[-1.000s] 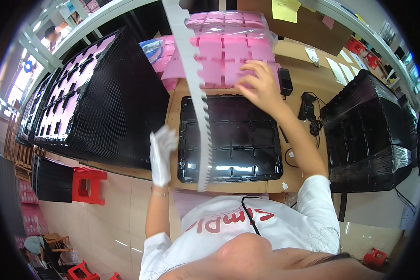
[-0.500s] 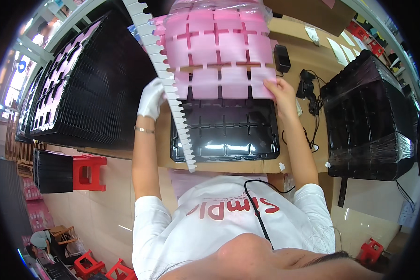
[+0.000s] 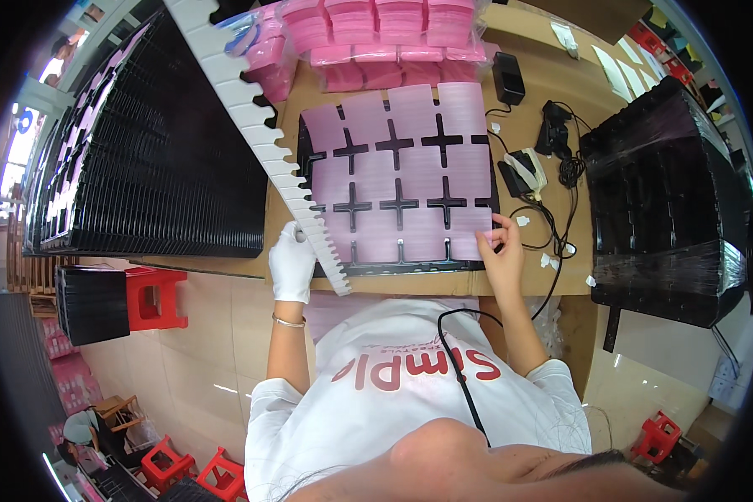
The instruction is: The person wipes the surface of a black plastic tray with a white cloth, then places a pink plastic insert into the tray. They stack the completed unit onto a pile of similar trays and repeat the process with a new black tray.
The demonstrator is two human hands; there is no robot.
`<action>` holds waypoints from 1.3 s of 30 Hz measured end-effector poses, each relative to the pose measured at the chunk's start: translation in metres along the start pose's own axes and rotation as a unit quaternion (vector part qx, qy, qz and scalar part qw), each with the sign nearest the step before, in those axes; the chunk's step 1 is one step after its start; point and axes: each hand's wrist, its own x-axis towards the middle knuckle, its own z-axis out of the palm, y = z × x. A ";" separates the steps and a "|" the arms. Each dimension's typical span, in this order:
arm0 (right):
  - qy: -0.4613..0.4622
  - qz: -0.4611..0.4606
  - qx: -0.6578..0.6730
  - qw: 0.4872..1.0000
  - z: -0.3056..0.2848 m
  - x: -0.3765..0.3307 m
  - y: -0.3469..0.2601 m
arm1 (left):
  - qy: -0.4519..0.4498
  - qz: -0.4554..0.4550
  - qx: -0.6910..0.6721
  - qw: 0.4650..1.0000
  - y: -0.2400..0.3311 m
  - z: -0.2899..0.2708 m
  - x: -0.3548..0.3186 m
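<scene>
Hands. Left hand (image 3: 292, 261), in a white glove with a thin bangle at the wrist, lower centre-left of the frame: curled shut on the near end of a long white toothed strip (image 3: 255, 125), which runs from the hand diagonally up to the upper left, lying along the left edge of the tray. Held at its end, the strip stays off the work and out of the way of the sheet.

Right hand (image 3: 502, 251), bare, just right of centre: fingers pinched on the lower right corner of the pink foam sheet (image 3: 402, 171), pressing that corner toward the tray. The grip at a corner suits squaring the sheet to the tray's edge.

Pink foam sheet. Centre of the frame; a grid of square pads joined together, with cross-shaped gaps showing black beneath. It lies flat over the black tray (image 3: 393, 269), covering nearly all of it.

Black tray. On the brown table (image 3: 527, 280), directly before the person.

Surroundings. Bagged stacks of pink foam (image 3: 376, 33), top centre, just behind the tray, within reach. Tall stack of black trays (image 3: 151, 167), left. Wrapped stack of black trays (image 3: 669, 192), right. Black cables and small adapters (image 3: 552, 159) between tray and right stack. Red stool (image 3: 155, 297), lower left, on the floor.
</scene>
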 end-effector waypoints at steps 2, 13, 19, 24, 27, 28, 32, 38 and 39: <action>0.012 -0.014 -0.035 0.999 0.001 -0.001 -0.002 | 0.007 0.012 -0.005 1.000 0.009 -0.001 -0.004; -0.063 -0.047 -0.427 0.901 -0.019 0.012 -0.028 | 0.249 0.305 0.338 0.855 0.047 -0.011 0.001; 0.029 -0.241 -0.385 0.890 0.043 0.110 -0.056 | 0.165 0.360 0.333 0.856 0.062 0.013 0.094; 0.007 -0.323 -0.417 0.850 0.092 0.169 -0.001 | 0.000 0.339 0.440 0.832 0.069 0.055 0.130; 0.001 -0.253 -0.438 0.863 0.087 0.177 0.007 | 0.054 0.305 0.506 0.805 0.078 0.049 0.125; -0.005 -0.251 -0.422 0.871 0.085 0.169 0.003 | 0.055 0.314 0.482 0.816 0.071 0.048 0.127; -0.102 -0.327 -0.327 0.881 0.029 0.098 -0.027 | 0.019 0.437 0.364 0.822 0.034 0.022 0.079; -0.230 -0.338 -0.234 0.882 -0.048 -0.006 0.017 | -0.035 0.322 0.165 0.932 -0.019 -0.018 -0.020; -0.197 -0.266 -0.203 0.922 -0.048 -0.015 0.012 | -0.006 0.264 0.143 0.954 -0.018 -0.017 -0.028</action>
